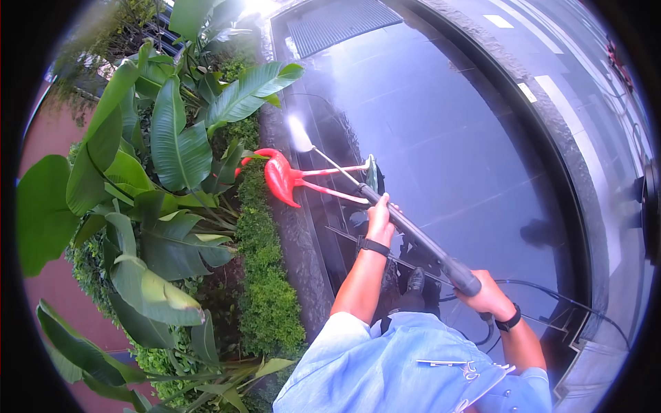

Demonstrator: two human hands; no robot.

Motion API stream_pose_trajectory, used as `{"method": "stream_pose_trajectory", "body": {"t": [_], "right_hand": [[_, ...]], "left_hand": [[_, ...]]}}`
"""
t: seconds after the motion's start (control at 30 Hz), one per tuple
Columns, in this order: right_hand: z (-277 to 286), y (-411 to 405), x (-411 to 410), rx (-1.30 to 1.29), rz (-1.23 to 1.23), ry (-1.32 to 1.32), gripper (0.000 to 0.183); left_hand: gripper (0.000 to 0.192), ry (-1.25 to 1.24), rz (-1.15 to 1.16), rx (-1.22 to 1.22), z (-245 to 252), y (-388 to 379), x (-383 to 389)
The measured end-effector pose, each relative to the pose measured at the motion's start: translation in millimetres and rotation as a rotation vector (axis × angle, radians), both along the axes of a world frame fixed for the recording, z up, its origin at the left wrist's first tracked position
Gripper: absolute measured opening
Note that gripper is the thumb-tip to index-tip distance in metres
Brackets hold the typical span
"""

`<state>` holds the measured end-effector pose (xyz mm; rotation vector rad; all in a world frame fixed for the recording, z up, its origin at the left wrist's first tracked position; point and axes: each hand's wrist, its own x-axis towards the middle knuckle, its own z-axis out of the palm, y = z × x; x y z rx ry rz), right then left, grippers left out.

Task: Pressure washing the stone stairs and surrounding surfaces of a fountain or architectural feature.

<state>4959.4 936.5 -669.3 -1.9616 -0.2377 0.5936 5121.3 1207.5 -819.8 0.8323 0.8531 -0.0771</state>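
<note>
A pressure-washer spray gun with a long lance (423, 237) runs diagonally across the view. My left hand (381, 219) wraps the dark barrel of the lance at mid-length. At its rear end, my right hand (488, 293) grips the handle; its trigger is hidden. White spray (298, 133) leaves the nozzle towards the dark ledge (330, 124) beside the planting. A red flamingo figure (280, 176) lies or leans sideways past the lance, its head among the leaves. Its pink legs (330, 170) end at a greenish base (372, 173) close to my left hand.
Large broad-leaved plants (181, 139) and a low hedge (268, 279) border the left. Wet grey flooring (439, 144) spreads right, bounded by a curved dark rim (560, 180). A black hose (563, 297) trails right. My shoe (416, 279) is below the lance; a grate (343, 26) lies far ahead.
</note>
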Motion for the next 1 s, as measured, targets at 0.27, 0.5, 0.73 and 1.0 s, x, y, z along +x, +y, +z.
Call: {"method": "stream_pose_trajectory", "body": {"t": [0.27,0.5,0.73,1.0], "right_hand": [[-9.2,42.9,56.3,-0.009,0.077,0.002,0.022],[3.2,-3.1,29.7,-0.119,-0.166,-0.077,0.023],[48.8,-67.2,-41.4,-0.272,-0.538,-0.099,0.030],[76.2,-118.8,-177.3,-0.311,-0.909,0.086,0.021]], "left_hand": [[0.021,-0.038,0.051,-0.039,-1.6,61.2,44.9],[0.020,-0.044,-0.207,-0.150,-2.9,-36.3,70.5],[0.013,-0.063,-0.585,-0.394,20.1,-191.9,62.4],[0.019,0.204,-0.940,-0.509,13.5,-353.4,-62.5]]}}
